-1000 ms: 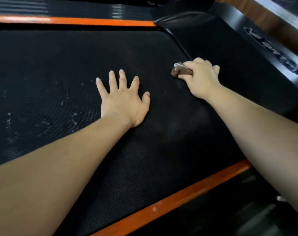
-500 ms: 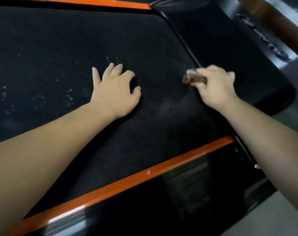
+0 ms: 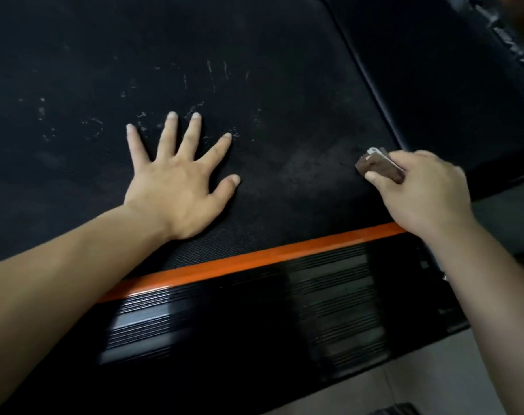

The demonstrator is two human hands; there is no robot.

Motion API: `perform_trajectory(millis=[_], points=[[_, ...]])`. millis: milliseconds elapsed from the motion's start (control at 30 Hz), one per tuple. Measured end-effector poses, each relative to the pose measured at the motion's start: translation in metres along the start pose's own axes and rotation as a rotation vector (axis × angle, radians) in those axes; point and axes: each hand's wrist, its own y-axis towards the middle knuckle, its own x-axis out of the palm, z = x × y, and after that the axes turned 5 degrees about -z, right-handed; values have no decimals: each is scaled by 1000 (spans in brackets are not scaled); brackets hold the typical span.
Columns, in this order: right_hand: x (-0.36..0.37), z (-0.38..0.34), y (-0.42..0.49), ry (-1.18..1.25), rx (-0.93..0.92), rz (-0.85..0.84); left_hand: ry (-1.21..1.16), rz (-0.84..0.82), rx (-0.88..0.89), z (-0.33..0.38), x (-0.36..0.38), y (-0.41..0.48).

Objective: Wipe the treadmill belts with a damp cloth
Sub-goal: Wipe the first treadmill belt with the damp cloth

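Now the left hand (image 3: 177,190) is lying splayed on the belt (image 3: 284,55) at centre-left, no longer bunched, while the right hand (image 3: 422,193) is gripping the cloth (image 3: 380,169) at mid-right, drawing it toward the orange strip (image 3: 254,260); upper-left specks (image 3: 93,121) are staying unwiped.

Right hand (image 3: 425,190) grips cloth (image 3: 380,167) on belt (image 3: 284,85); left hand (image 3: 180,181) flat.
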Motion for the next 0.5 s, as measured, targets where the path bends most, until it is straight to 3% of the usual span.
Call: perform_trajectory(millis=[300,500], points=[[1,-30,-8,-57,137,17,-6,-22,24,2,-5,-2],[4,-63,-23,37,241,5,-193,4,176,-33,-16,-13]])
